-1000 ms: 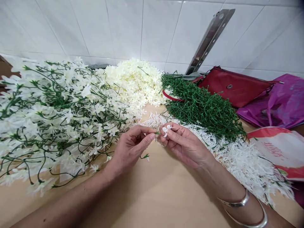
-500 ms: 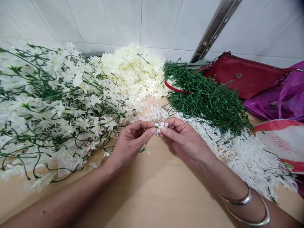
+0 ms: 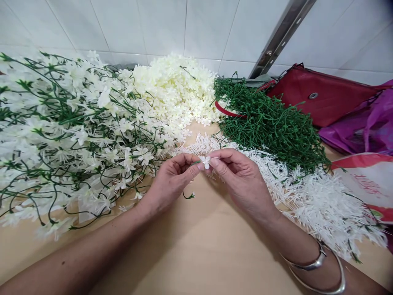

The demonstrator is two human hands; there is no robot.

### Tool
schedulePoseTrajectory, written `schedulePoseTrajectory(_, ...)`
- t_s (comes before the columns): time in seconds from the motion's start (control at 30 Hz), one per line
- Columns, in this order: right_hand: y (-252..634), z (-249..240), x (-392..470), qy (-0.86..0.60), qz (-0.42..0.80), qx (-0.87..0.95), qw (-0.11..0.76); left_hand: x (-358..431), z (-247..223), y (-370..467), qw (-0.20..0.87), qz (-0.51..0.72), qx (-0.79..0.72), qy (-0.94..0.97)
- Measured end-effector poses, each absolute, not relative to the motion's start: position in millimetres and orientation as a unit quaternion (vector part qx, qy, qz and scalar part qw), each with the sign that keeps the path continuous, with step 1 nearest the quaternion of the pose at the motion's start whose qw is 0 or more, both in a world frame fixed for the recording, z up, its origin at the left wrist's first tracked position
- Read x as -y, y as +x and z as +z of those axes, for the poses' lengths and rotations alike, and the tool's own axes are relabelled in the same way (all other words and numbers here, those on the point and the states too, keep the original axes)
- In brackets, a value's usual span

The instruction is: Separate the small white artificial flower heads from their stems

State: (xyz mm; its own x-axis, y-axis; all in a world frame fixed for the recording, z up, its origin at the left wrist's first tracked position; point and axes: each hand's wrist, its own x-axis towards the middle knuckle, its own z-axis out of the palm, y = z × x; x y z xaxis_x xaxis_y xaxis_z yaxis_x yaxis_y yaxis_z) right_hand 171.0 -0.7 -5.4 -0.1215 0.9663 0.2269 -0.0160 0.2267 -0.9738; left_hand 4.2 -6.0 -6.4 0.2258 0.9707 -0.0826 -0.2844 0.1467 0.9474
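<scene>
Between my two hands is a small white artificial flower [image 3: 205,162]. My left hand [image 3: 175,176] pinches a green stem [image 3: 188,196] just left of the blossom; the stem's lower end, with a small white tip, hangs below my fingers. Thumb and forefinger of my right hand [image 3: 238,174] are closed on the flower from the other side, with thin white stamen strands at the fingertips. Loose white stamens [image 3: 208,141] lie just behind the hands. My fingers hide part of the stem and the back of the flower.
Assembled white flowers on stems [image 3: 76,135] heap up on the left. Behind lie loose cream blossoms [image 3: 178,90]; to the right, green stems [image 3: 270,127] and more white stamens [image 3: 337,209]. A red bag [image 3: 319,96], purple plastic bag [image 3: 356,123] and red-white bag [image 3: 365,176] stand farther right.
The flower has turned in my fingers, its petals now pointing more downward. More of the stem's hanging end shows below my left hand. The view has shifted slightly.
</scene>
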Motion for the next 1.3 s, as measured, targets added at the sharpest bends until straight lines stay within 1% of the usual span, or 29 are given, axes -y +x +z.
schedulePoseTrajectory(0.1, 172, -5, -1, -0.409, 0.435, 0.567, 0.567, 6, -8, 4, 0.651, 0.486, -0.396, 0.429)
schedulePoseTrajectory(0.17, 173, -4, -2, -0.410, 0.430, 0.555, 0.582, 5, -9, 3, 0.638, 0.494, -0.401, 0.434)
schedulePoseTrajectory(0.27, 172, -2, -1, -0.414, 0.398, 0.573, 0.585, 5, -11, 1, 0.623, 0.506, -0.405, 0.437)
schedulePoseTrajectory(0.43, 169, 2, 4, -0.426, 0.314, 0.634, 0.564, 6, -10, 2, 0.612, 0.506, -0.424, 0.435)
schedulePoseTrajectory(0.6, 168, 8, 11, -0.415, 0.252, 0.636, 0.600, 8, -4, 3, 0.613, 0.508, -0.440, 0.415)
schedulePoseTrajectory(0.67, 167, 8, 14, -0.417, 0.236, 0.645, 0.595, 9, -2, 3, 0.617, 0.515, -0.442, 0.399)
schedulePoseTrajectory(0.77, 165, 5, 16, -0.424, 0.238, 0.665, 0.566, 9, -1, 3, 0.617, 0.516, -0.438, 0.402)
schedulePoseTrajectory(0.97, 165, -1, 12, -0.450, 0.233, 0.667, 0.545, 10, -2, 5, 0.590, 0.517, -0.413, 0.463)
schedulePoseTrajectory(1.13, 164, -1, 12, -0.450, 0.262, 0.655, 0.547, 10, 0, 5, 0.558, 0.509, -0.422, 0.500)
schedulePoseTrajectory(1.3, 163, 0, 12, -0.451, 0.297, 0.642, 0.544, 8, -2, 3, 0.579, 0.509, -0.417, 0.483)
